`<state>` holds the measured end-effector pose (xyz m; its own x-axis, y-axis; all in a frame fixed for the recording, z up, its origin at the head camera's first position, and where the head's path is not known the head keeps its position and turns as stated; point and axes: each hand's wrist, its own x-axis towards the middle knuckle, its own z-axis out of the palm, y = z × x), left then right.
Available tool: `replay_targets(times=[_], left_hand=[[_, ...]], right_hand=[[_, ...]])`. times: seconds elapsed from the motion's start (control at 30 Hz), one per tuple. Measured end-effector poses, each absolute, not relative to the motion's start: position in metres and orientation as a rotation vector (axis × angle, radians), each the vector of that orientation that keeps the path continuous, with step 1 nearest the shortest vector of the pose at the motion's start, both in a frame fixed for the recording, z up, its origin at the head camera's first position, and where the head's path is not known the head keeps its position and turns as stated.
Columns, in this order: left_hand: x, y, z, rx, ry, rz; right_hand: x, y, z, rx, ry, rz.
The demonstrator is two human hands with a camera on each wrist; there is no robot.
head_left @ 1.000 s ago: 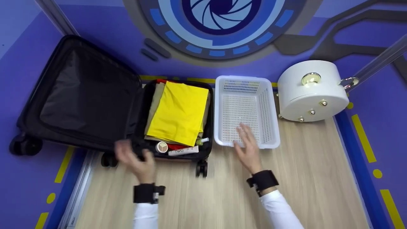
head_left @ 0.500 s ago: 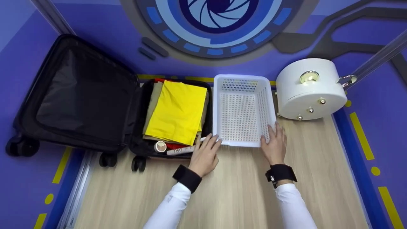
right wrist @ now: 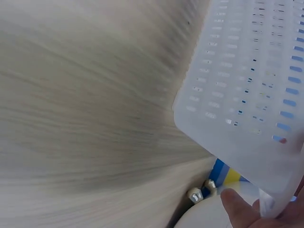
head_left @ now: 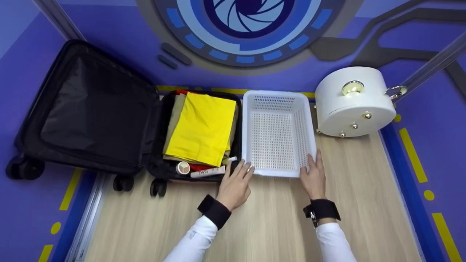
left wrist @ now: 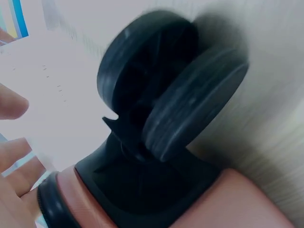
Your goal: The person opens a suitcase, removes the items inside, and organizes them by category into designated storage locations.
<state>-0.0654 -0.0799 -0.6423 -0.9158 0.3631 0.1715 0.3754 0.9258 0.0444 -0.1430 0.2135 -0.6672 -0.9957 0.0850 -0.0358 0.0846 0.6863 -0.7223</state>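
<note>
A white perforated plastic basket (head_left: 276, 172) stands on the wooden floor beside an open suitcase (head_left: 94, 120). My left hand (head_left: 235, 187) holds the basket's near left corner; its thumb is hidden in the head view. At the near right corner my right hand (head_left: 314, 180) grips the rim, also seen in the right wrist view with the basket wall (right wrist: 228, 85). Inside the suitcase lie folded yellow cloth (head_left: 204, 127), a tube marked TWG (head_left: 207, 172) and a round three-colour makeup pan (head_left: 183, 167). In the left wrist view, a black suitcase wheel (left wrist: 128, 61) fills the middle.
A white rounded case (head_left: 353, 105) with gold fittings stands to the right of the basket. The blue patterned wall (head_left: 218, 78) closes off the back. Suitcase wheels (head_left: 158, 187) stick out towards me on the left.
Both hands came to the basket's near corners, the left one from over the suitcase. Since half a second ago, the basket has shifted slightly towards me together with the hands.
</note>
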Motion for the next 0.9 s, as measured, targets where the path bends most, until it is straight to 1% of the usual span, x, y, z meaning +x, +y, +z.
replay_targets(times=[0.27,0.53,0.7,0.8,0.83,0.9], left_hand=[[-0.037,-0.08,-0.646,-0.618,-2.875,-0.113],[-0.033,-0.086,-0.644,-0.63,-2.855,-0.175],[-0.048,-0.104,-0.628,-0.577,-2.84,-0.392],[-0.067,-0.129,-0.617,-0.506,-2.786,-0.542],[-0.078,-0.143,-0.626,-0.499,-2.737,-0.574],[-0.094,-0.165,-0.617,-0.451,-2.702,-0.66]], right_hand=[[-0.111,0.216,-0.669,-0.145,-2.827,1.223],[-0.107,0.213,-0.661,-0.16,-2.821,1.21],[-0.119,0.199,-0.644,-0.127,-2.746,1.223],[-0.133,0.181,-0.634,-0.021,-2.677,1.255],[-0.138,0.173,-0.629,0.02,-2.66,1.266],[-0.149,0.155,-0.619,0.1,-2.651,1.293]])
